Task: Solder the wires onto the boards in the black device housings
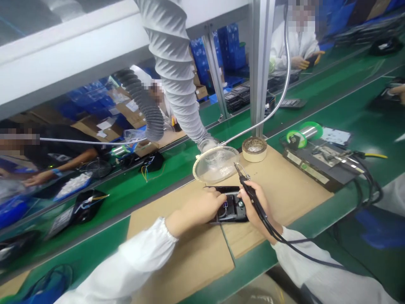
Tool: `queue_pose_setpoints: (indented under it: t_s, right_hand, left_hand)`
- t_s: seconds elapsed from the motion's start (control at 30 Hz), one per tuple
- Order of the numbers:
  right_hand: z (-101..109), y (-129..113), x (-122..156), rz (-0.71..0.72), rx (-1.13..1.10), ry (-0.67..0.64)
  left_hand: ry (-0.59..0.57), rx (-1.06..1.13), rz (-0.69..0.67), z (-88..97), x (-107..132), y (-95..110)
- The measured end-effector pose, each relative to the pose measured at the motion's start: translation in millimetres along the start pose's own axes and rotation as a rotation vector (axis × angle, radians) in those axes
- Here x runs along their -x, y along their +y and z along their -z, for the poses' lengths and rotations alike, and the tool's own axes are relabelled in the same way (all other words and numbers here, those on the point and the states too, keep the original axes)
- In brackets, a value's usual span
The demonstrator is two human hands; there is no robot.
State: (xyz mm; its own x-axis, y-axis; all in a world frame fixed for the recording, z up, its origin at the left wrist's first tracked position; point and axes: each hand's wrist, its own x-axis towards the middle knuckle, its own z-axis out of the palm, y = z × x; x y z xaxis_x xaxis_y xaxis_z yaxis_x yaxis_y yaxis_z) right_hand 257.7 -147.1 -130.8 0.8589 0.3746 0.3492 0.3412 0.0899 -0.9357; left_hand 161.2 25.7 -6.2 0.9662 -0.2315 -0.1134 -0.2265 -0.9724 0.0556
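My right hand is shut on a black soldering iron, whose metal tip points up and away from me, above the work. Its black cable runs back past my right sleeve. My left hand presses on a black electronic device lying on a cardboard sheet. Its fingers curl over the device's far edge. Some small parts show in the device's open middle, partly hidden by my hands. The iron's tip does not touch the device.
A clear funnel-shaped fume extractor hood on a ribbed grey duct hangs just beyond the device. Nearby are a tape roll, a green solder spool and a soldering station. Co-workers sit across the green workbench.
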Motion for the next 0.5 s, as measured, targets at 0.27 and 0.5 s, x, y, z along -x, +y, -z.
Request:
queue_pose_setpoints:
  t_s: [0.27,0.5]
  right_hand:
    - [1,0,5,0.026,0.025,-0.019]
    - [57,-20,-7,0.210,-0.017,-0.078]
  left_hand:
    - [0.132,-0.019,0.161,-4.8,9,-12]
    - [0.134,0.120,0.326,-5.8,14,-8]
